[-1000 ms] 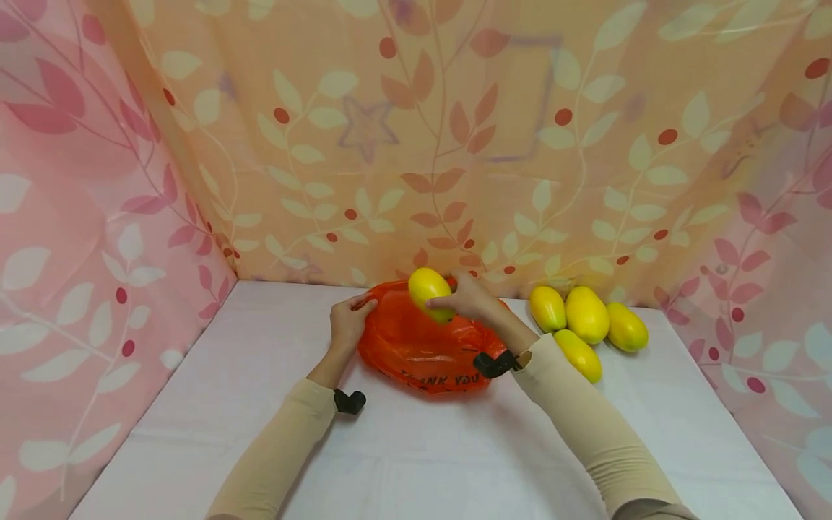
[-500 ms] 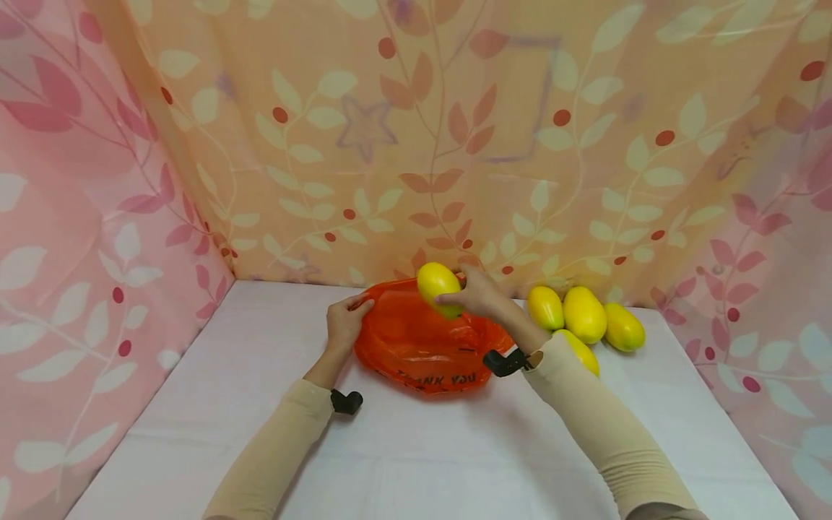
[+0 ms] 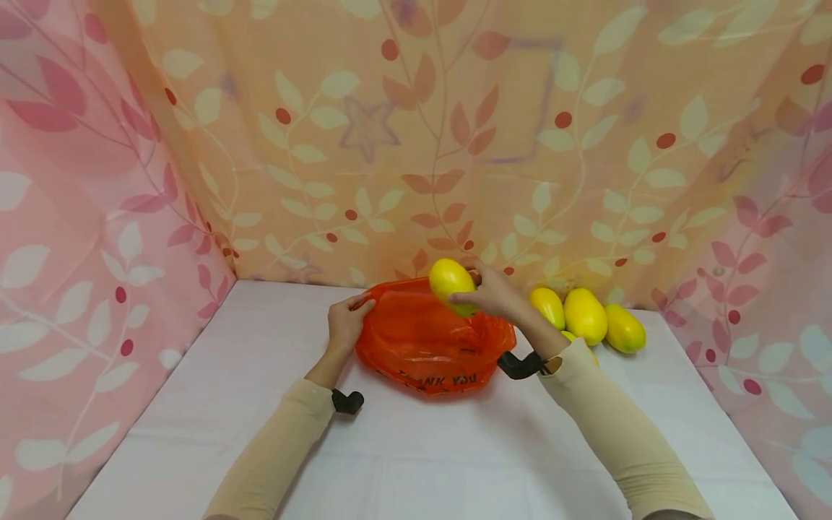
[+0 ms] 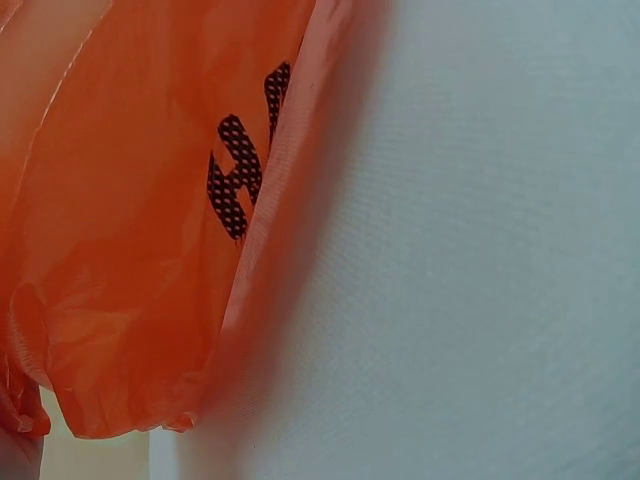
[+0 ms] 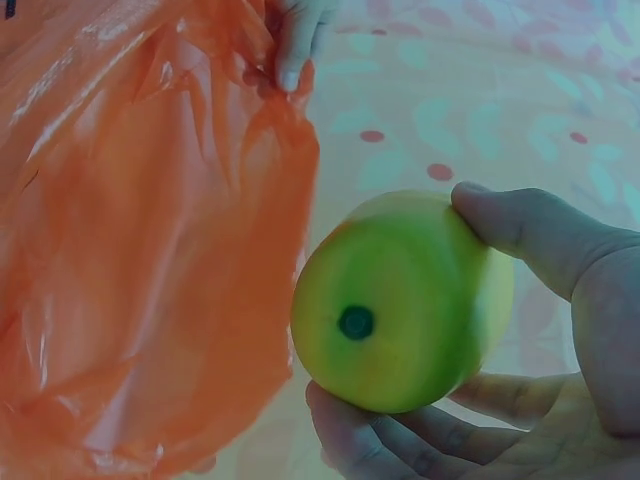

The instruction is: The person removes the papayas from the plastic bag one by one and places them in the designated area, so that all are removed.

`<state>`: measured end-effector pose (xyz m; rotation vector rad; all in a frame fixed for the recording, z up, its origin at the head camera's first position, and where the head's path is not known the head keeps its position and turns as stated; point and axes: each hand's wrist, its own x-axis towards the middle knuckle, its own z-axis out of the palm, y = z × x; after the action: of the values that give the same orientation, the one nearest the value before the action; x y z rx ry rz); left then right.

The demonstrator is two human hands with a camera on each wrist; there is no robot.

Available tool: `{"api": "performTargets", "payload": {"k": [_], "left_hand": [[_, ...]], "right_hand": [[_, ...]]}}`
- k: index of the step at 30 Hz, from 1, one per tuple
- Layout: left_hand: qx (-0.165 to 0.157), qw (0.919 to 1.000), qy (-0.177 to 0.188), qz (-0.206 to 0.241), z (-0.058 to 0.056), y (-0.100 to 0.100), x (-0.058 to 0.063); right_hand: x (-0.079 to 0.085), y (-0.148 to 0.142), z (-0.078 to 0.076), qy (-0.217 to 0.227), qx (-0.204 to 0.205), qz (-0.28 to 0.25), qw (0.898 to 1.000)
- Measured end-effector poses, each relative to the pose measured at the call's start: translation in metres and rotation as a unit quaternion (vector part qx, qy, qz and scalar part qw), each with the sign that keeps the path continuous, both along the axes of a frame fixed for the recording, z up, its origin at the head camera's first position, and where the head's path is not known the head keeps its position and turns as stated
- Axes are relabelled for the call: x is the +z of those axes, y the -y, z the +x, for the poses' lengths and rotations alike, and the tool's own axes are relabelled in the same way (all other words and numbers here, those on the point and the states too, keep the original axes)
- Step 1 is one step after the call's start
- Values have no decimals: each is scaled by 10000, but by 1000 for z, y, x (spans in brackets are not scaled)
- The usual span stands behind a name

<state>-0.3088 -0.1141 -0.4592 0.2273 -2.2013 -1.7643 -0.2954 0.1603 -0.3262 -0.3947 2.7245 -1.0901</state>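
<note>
My left hand (image 3: 344, 326) pinches the left edge of an orange-red plastic bag (image 3: 416, 343) printed with "THANK YOU". The bag lies on the table, spread wide. Over its right part, my right hand (image 3: 494, 292) grips a yellow mango (image 3: 450, 282), thumb on one side and fingers on the other. In the right wrist view the mango (image 5: 400, 300) shows a greenish end with a dark stem spot, close beside the bag (image 5: 170, 250). Only the bag's printed side (image 4: 130, 250) and a sliver of hand appear in the left wrist view.
Several more yellow mangoes (image 3: 586, 316) lie grouped at the back right of the white-covered table (image 3: 403, 462); my right forearm partly hides one. Floral curtains (image 3: 312, 180) stand behind and along both sides.
My right hand has shifted to the right and slightly up, carrying the mango with it. The left hand keeps its hold on the bag's edge, almost still.
</note>
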Motion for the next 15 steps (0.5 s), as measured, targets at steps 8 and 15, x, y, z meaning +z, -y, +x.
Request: {"api": "performTargets", "payload": {"k": [8,15], "left_hand": [[-31,10000,39,-22,0,0,-3],[-28,9999,10,104,0,0,-3]], "right_hand": [[4,-24,4,-69,-131,225,9996],[9,-45,9,-158,-323,302,9989]]}}
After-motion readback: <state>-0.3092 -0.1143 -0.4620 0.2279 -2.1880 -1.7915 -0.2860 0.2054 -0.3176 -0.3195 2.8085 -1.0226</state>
